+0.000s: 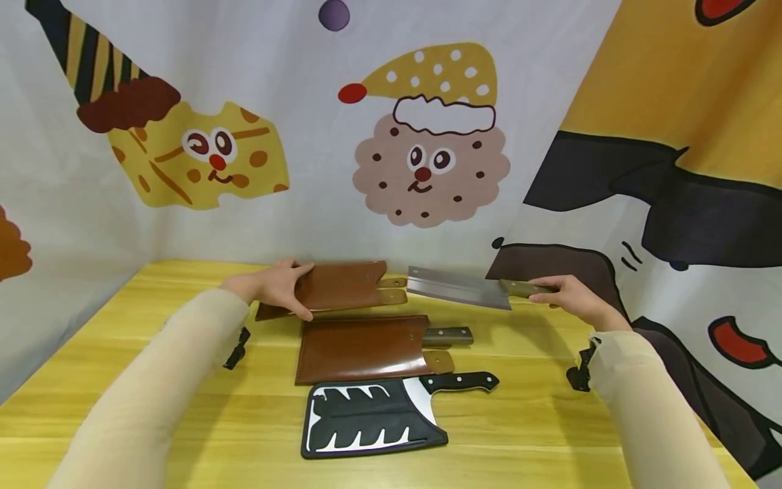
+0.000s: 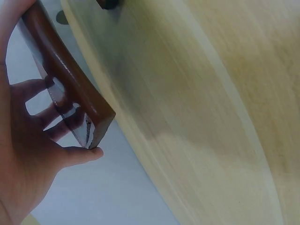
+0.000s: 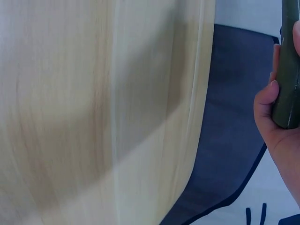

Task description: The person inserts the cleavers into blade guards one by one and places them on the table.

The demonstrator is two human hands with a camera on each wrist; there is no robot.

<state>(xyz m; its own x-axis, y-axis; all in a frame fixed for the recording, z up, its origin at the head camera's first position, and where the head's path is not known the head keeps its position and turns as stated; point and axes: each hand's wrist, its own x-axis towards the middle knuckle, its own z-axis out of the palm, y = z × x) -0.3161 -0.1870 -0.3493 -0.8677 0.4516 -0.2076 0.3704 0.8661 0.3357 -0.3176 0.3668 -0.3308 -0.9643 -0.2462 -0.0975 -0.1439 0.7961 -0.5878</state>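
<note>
At the back of the table, my left hand (image 1: 277, 286) grips the left end of a brown leather knife sheath (image 1: 342, 285). In the left wrist view, the thumb is at a corner of the sheath (image 2: 70, 75) and the fingers lie along its side. My right hand (image 1: 576, 297) holds a cleaver (image 1: 457, 286) by its handle, blade pointing left. The bare blade's tip end is by the sheath's strap end, and I cannot tell whether they touch. Only the greenish handle (image 3: 287, 93) shows in the right wrist view.
Nearer me, a second brown sheath (image 1: 360, 350) lies with a wooden-handled knife (image 1: 449, 335) in it. In front of that is a black-handled cleaver (image 1: 461, 382) in a black-and-white cover (image 1: 366, 418). A cartoon-printed cloth (image 1: 324, 231) hangs behind the yellow wooden table (image 1: 519, 435).
</note>
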